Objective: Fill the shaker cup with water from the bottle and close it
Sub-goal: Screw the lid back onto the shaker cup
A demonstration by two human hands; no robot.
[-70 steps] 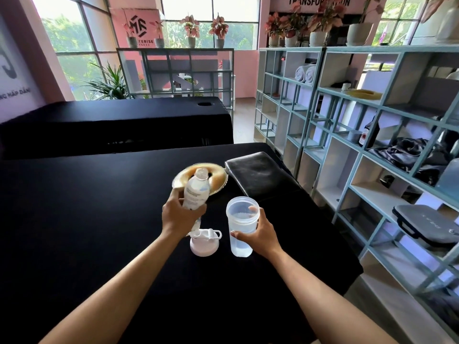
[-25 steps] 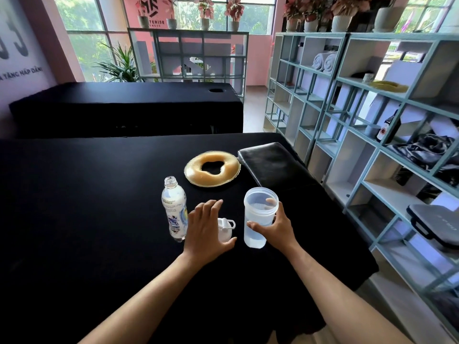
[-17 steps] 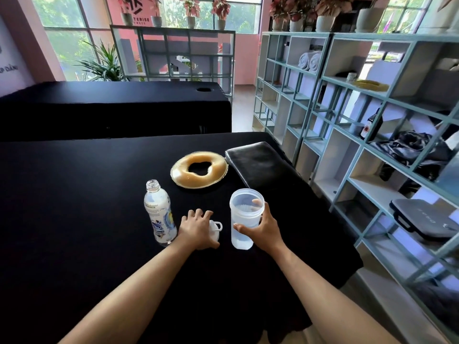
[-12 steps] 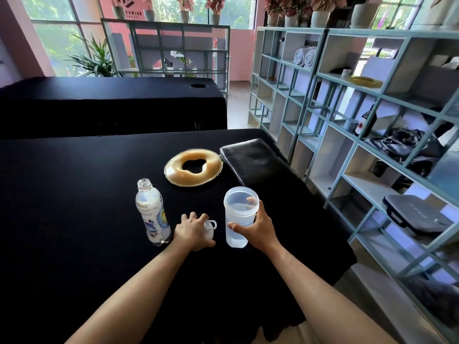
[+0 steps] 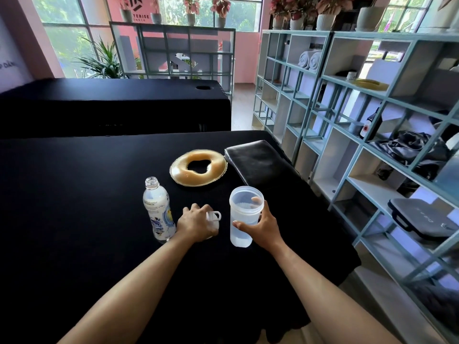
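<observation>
A clear shaker cup (image 5: 244, 214) stands upright and uncovered on the black table (image 5: 74, 194), with water in its lower part. My right hand (image 5: 260, 225) is wrapped around its side. Just left of it lies the white shaker lid (image 5: 214, 219) with a loop handle; my left hand (image 5: 195, 224) is curled over it and hides most of it. Further left, an uncapped plastic water bottle (image 5: 157, 209) with a printed label stands upright, touched by neither hand.
A yellow ring-shaped gel cushion (image 5: 198, 167) lies behind the cup, beside a black leather pad (image 5: 258, 162). Teal shelving (image 5: 347, 120) runs along the right, past the table's right edge. A second black table (image 5: 111, 105) stands behind.
My left hand set the bottle down on the left, reached over to the lid and closed on it. My right hand kept hold of the cup throughout.
</observation>
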